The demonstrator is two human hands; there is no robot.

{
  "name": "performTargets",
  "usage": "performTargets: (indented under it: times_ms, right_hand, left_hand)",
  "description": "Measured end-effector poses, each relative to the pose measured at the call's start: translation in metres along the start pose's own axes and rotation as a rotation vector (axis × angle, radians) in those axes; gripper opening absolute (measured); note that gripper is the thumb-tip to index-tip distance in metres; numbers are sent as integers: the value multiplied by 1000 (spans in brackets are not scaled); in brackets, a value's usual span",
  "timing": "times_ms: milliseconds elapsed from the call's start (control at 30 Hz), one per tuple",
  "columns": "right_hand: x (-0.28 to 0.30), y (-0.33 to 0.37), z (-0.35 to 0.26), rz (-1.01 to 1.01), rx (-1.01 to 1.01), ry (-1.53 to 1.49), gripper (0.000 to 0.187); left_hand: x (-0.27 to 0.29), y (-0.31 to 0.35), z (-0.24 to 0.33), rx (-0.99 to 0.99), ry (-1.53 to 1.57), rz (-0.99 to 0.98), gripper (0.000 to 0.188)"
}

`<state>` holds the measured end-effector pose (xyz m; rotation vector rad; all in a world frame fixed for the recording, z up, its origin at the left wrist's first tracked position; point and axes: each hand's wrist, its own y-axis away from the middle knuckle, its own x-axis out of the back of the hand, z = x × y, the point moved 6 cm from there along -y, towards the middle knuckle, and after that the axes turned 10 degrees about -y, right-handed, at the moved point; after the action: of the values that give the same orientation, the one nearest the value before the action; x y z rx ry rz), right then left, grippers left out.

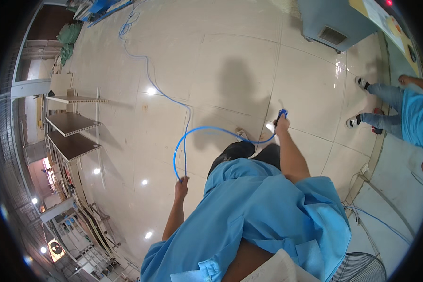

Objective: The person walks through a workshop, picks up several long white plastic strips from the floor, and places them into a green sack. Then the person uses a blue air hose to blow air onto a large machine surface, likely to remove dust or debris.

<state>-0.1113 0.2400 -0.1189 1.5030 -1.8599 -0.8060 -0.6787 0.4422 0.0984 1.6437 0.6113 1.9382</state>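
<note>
My right hand (281, 125), stretched ahead of me, is closed round a blue air blow gun (283, 113) with a thin nozzle pointing away. From the gun a blue air hose (207, 127) bows over to the left and comes down to my left hand (181, 186). That hand is out at my left side, its fingers closed on the hose. Beyond it, the hose runs across the tiled floor to a loose tangle at the far left. The fingers round the gun's handle show only in part.
Brown shelves (74, 123) on a rack stand at the left. A grey cabinet on casters (331, 28) is at the far right. Another person in a blue shirt (416, 116) is by the right wall. A fan (359, 268) stands at the lower right.
</note>
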Motion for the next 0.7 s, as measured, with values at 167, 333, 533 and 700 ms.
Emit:
performTargets:
  times_ms: [167,333,533,700]
  right_hand:
    - [-64,-5,-65,78,80,-12,37]
    - [-134,-10,-96,199,117,27,38]
    - [-260,-15,-72,-22,-56,-87,41]
    - [-393,30,-49,-375,17,417,40]
  left_hand:
    - [62,-82,45,-119,105,52,46]
    - [112,-141,92,-183,198,115,45]
    - [120,-178,112,-40,287,39,42]
    - [140,-178,130,26,446,50,43]
